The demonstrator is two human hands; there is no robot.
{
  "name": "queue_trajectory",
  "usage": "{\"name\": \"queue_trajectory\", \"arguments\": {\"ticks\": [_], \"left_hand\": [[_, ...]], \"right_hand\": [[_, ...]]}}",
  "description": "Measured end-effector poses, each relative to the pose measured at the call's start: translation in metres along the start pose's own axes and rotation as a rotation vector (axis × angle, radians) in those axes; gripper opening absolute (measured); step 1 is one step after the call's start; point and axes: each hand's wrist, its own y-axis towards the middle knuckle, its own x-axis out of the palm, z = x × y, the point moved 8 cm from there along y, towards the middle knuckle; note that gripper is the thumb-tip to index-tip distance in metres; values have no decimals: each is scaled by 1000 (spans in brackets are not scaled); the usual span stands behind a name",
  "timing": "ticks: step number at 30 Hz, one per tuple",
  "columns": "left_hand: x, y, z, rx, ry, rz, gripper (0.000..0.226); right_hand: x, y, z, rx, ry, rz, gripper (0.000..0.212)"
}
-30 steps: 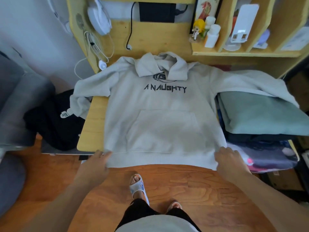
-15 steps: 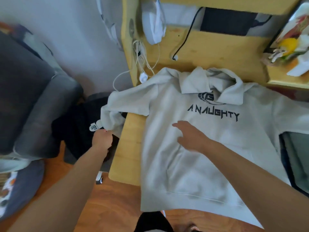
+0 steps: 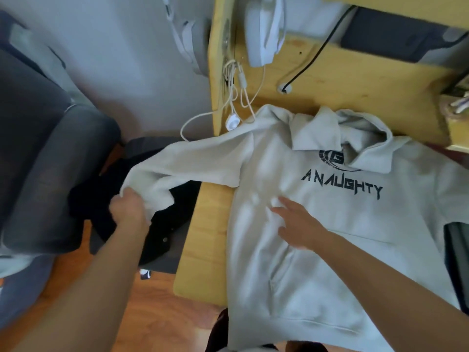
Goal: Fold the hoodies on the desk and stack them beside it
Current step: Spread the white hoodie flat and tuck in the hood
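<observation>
Left of the light wooden desk (image 3: 203, 240), a dark grey padded chair (image 3: 50, 161) stands with a black garment (image 3: 142, 212) heaped just beside the desk's left edge, and above that garment my left hand (image 3: 129, 212) grips the cuff end of the pale grey hoodie's left-hand sleeve (image 3: 193, 163), fingers curled round the cloth. The pale grey hoodie with black lettering (image 3: 330, 250) lies face up on the desk, hem hanging over the near edge, and my right hand (image 3: 299, 222) rests flat on its chest, fingers straight and spread.
</observation>
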Motion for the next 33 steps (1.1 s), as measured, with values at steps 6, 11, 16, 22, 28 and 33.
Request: {"name": "queue_trajectory", "arguments": {"ticks": [6,11,16,22,28,33], "left_hand": [[-110,-59,12,-69,494,-427,24],[-97,-184,-41,-262,154,-818,45],[-47,-186,-108,-41,574,-530,4],[-31,-194,-62,690,711,-177,57],[48,-211,-111,1011,1333,-756,75],[60,-225,-100,926,1465,-629,69]], "right_hand": [[-3,-4,-3,-7,-55,-17,70],[-1,-7,-3,-23,-91,-23,70],[1,-12,3,-32,-28,-34,71],[-10,-42,17,-86,2,141,62],[7,-74,62,28,28,130,63],[3,-106,139,232,54,140,66]]}}
